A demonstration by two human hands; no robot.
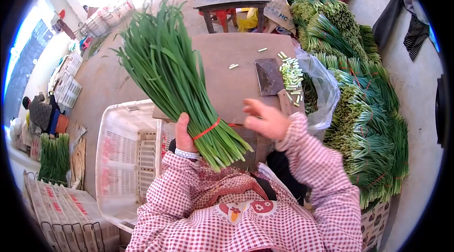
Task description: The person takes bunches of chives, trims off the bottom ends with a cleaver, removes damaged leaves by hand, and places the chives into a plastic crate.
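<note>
A thick bunch of green garlic chives leans up and to the left, its cut stem ends low over my lap. My left hand is closed round its lower part, with the thumb up along the stems. A red band circles the bunch just beside that hand, and a short red strip shows to its right. My right hand is held over the table's near edge, right of the bunch, fingers apart and holding nothing. Close beyond it lies a cleaver with a wooden handle, beside cut stem pieces.
The brown table stands before me. A white plastic crate is at my left, a clear plastic bag at the table's right edge. Bundled chives are piled along the right wall. A person is at far left.
</note>
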